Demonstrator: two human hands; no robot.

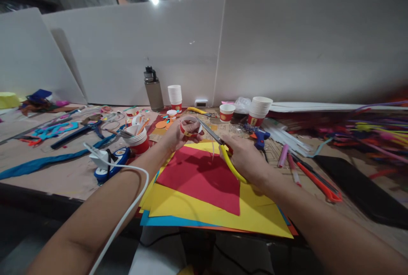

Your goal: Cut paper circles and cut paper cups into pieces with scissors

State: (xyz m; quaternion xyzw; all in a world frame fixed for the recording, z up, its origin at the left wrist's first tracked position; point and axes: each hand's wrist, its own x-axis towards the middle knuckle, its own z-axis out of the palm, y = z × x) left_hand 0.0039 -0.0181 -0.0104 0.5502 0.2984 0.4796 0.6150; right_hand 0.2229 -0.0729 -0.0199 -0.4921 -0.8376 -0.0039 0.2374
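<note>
My left hand (179, 135) grips a paper cup (190, 127), white inside with a red and gold outside; it looks cut down to a short ring. In my right hand (244, 156) is a pair of scissors (208, 130) with yellow handles, its blades pointing up and left to the cup's rim. A thin pale strip (213, 149) hangs below the blades. Under both hands lies a red sheet (200, 181) on top of yellow sheets (255, 217), with a blue sheet (172, 220) showing beneath.
To the left stand a cup of sticks (137, 141) and a blue power strip (113, 164). Stacked paper cups (259, 109), a blue glue gun (260, 138), a red cutter knife (318, 181) and a black phone-like slab (360, 190) are on the right. A bottle (153, 92) stands behind.
</note>
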